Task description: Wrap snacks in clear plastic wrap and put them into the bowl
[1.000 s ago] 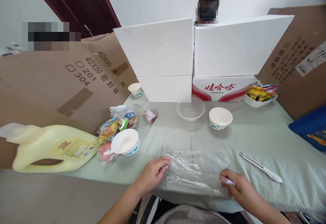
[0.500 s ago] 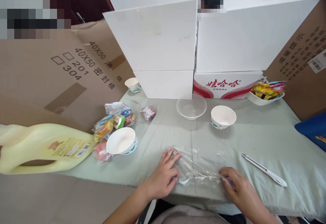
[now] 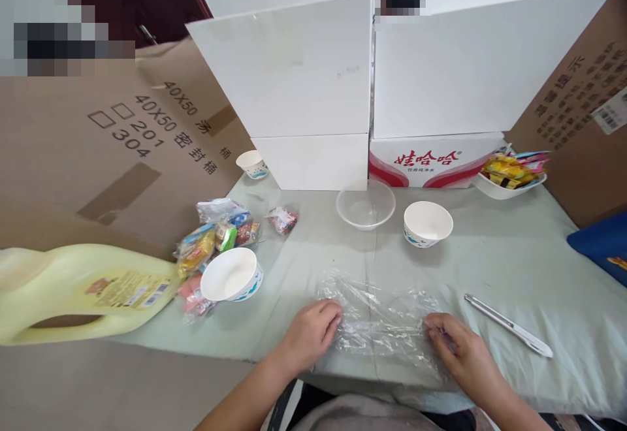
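Plastic film [image 3: 379, 317] held flat on table [image 3: 514, 268].
Film edges are pinched by left hand [image 3: 309, 333] and right hand [image 3: 458, 351].

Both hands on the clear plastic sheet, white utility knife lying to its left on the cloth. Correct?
Not quite. The head view shows the white utility knife right of the clear plastic sheet, past the right hand. The left hand is on the sheet too.

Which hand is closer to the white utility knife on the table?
Right. The right hand rests on the clear plastic film, just left of the utility knife but not touching it. The left hand is at the film's far left edge, much farther away.
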Tool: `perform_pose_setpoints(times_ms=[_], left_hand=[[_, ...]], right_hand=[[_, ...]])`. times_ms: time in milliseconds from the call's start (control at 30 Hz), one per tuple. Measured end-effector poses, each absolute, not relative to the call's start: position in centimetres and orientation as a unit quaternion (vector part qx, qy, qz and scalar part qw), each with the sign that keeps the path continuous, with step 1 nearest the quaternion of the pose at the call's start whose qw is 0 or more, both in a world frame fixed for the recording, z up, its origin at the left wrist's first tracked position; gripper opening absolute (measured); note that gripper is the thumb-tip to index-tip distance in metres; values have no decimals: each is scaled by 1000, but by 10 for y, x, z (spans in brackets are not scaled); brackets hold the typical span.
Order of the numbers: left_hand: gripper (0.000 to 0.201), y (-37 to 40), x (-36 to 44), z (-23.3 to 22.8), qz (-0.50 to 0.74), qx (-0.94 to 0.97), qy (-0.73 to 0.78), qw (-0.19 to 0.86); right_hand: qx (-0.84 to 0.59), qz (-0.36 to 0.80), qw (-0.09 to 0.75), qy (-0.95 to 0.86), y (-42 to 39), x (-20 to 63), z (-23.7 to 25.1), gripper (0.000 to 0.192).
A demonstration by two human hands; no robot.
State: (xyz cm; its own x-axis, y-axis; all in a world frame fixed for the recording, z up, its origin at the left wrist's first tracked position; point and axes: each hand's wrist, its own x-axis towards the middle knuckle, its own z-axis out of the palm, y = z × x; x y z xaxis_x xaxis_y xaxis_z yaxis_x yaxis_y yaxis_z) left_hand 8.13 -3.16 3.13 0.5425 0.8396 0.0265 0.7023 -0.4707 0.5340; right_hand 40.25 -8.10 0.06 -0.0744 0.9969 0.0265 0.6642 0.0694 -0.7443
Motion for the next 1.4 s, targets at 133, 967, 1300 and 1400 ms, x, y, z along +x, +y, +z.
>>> perform_pose_setpoints(times_ms=[133,967,1300,1400], left_hand=[[18,-29,77,30,46,799,550,237],[14,3,109,45,-41,746,633,203],[12,0,108,35,-44,748,636,183],[13,0,107,34,-40,747,636,188]], right_hand=[[-670,324,271,-611,-77,408,-9,29],[-719,87,176,-667,-60,415,-3,28],[-715,61,174,-675,-54,415,-10,33],[-712,18,145,-687,-50,414,-12,35]])
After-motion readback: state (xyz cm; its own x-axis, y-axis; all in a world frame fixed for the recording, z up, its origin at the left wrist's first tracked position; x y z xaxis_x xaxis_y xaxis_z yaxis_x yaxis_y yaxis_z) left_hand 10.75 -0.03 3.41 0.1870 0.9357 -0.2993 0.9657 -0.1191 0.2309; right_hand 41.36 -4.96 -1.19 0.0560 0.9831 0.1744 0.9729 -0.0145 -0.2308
